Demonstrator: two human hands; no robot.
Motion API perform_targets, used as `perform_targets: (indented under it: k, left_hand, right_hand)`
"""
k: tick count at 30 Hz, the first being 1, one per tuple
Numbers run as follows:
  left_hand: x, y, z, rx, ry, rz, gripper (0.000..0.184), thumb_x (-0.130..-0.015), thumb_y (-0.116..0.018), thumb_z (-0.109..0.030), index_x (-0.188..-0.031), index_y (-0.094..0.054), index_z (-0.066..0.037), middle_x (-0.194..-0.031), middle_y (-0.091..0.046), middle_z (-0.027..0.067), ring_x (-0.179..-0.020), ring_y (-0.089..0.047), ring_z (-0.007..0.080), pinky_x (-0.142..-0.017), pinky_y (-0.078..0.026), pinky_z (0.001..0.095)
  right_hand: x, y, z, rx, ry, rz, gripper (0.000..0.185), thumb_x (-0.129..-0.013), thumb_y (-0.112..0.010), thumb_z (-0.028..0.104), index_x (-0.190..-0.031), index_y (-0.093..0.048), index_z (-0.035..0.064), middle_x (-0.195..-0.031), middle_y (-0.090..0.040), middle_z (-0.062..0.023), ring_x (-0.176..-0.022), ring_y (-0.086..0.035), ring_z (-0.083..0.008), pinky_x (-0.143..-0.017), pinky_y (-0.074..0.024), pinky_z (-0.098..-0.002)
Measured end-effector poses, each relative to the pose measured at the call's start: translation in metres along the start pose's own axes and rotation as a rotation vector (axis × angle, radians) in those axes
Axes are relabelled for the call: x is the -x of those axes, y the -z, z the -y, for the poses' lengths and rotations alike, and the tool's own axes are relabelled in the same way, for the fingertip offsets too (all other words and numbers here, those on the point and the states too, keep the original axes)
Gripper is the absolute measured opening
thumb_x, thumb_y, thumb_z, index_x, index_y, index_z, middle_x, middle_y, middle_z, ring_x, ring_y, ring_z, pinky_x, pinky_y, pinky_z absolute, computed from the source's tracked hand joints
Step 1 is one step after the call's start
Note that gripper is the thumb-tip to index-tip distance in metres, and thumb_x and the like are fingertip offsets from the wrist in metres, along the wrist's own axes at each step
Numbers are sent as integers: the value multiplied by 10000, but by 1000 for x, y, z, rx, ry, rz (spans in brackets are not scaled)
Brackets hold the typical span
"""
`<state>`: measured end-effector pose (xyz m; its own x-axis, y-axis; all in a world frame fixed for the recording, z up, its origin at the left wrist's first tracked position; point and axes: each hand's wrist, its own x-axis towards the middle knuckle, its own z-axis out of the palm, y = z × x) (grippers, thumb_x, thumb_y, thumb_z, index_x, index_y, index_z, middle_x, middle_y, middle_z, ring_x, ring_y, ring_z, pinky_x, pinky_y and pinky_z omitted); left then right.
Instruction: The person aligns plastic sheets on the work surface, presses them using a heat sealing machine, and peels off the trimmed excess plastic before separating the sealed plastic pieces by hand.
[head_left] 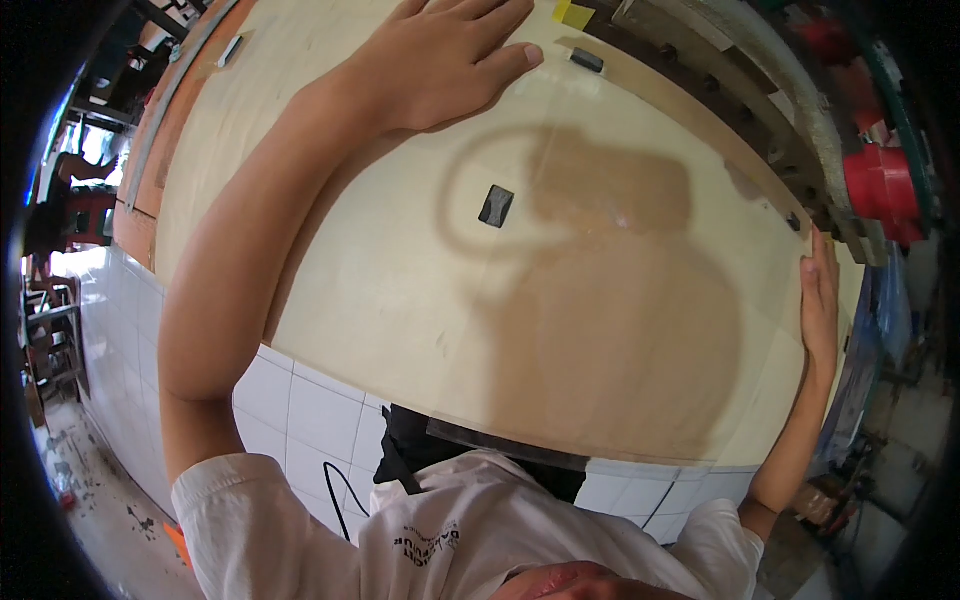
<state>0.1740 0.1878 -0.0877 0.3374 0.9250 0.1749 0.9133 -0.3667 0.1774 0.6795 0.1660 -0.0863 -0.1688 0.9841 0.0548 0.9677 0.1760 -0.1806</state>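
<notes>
A broad, pale cream sheet (380,290) covers the work surface in front of me and carries my head's shadow. Flat on its far part lies my left hand (455,65), palm down, its fingers stretched and some cut off by the top edge. My right hand (820,300) rests at the sheet's right end with fingers extended, holding nothing that I can see. A small dark block (496,206) sits near the middle of the sheet. Another dark block (587,60) lies just right of my left fingertips, and a third dark piece (793,221) is close to my right fingertips.
A dark machine rail (710,85) runs along the far right edge, with a yellow piece (573,13) near it and a red part (885,185) beyond. At the left are a metal strip (165,125) and a small blade-like item (230,50). White floor tiles (300,410) show below.
</notes>
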Motion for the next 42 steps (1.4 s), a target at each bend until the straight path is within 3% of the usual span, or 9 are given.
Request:
perform_targets:
  k: [8, 11, 12, 14, 16, 24, 38, 42]
  left_hand:
    - [0, 3, -2, 0, -20, -18, 620, -1008, -323, -401, -1442, -331, 41, -1503, -324, 253, -1431, -261, 355, -1167, -195, 504]
    - [1, 6, -11, 17, -2, 43, 646, -1011, -301, -417, -1468, -277, 40, -1536, -266, 244, -1454, -196, 354, -1181, -138, 511]
    - [5, 6, -20, -24, -17, -119, 569, -997, -368, -364, -1399, -379, 38, -1439, -390, 249, -1372, -334, 351, -1126, -253, 491]
    - [5, -2, -20, -69, -40, -282, 494, -982, -436, -311, -1331, -480, 36, -1343, -513, 254, -1290, -473, 349, -1071, -367, 471]
    - [0, -15, -1, -78, 7, -132, 581, -1020, -357, -425, -1485, -339, -77, -1549, -310, 127, -1444, -256, 290, -1188, -146, 480]
    - [-2, -18, 1, -79, 21, -112, 577, -1017, -365, -428, -1488, -339, -95, -1558, -292, 127, -1453, -236, 281, -1188, -134, 482]
    - [-3, -14, 3, -70, 29, -74, 584, -1015, -378, -408, -1492, -322, -78, -1557, -290, 138, -1450, -243, 291, -1176, -154, 507]
    - [-4, -10, 1, -13, 39, -61, 573, -1007, -381, -384, -1479, -341, -62, -1549, -305, 141, -1448, -247, 291, -1175, -158, 504]
  right_hand:
    - [3, 1, 6, 26, -26, -14, 620, -1015, -343, 497, -1486, -356, 94, -1536, -304, -203, -1449, -210, -358, -1180, -120, -466]
    - [2, 2, 4, -5, 43, -26, 619, -1013, -355, 488, -1482, -359, 83, -1531, -319, -192, -1444, -230, -346, -1182, -126, -457]
    - [2, 2, 5, -9, 37, -31, 619, -1013, -355, 488, -1482, -359, 83, -1531, -319, -192, -1444, -230, -346, -1182, -126, -457]
    - [2, 3, 7, 2, 47, -24, 621, -1010, -368, 478, -1476, -363, 68, -1524, -335, -185, -1439, -244, -338, -1180, -140, -451]
    - [3, 3, 10, 9, 10, -33, 625, -1009, -372, 477, -1472, -366, 58, -1518, -343, -186, -1432, -256, -340, -1176, -155, -448]
    - [4, 3, 13, -5, -55, -67, 607, -1000, -438, 436, -1428, -416, 5, -1489, -378, -204, -1395, -302, -348, -1159, -210, -418]
    - [2, -2, 5, -77, -19, -120, 599, -989, -448, 437, -1402, -461, 3, -1496, -368, -232, -1436, -271, -326, -1183, -115, -429]
    - [-1, -5, -2, -46, -14, -114, 587, -989, -447, 435, -1401, -469, 18, -1500, -364, -224, -1432, -273, -328, -1181, -133, -430]
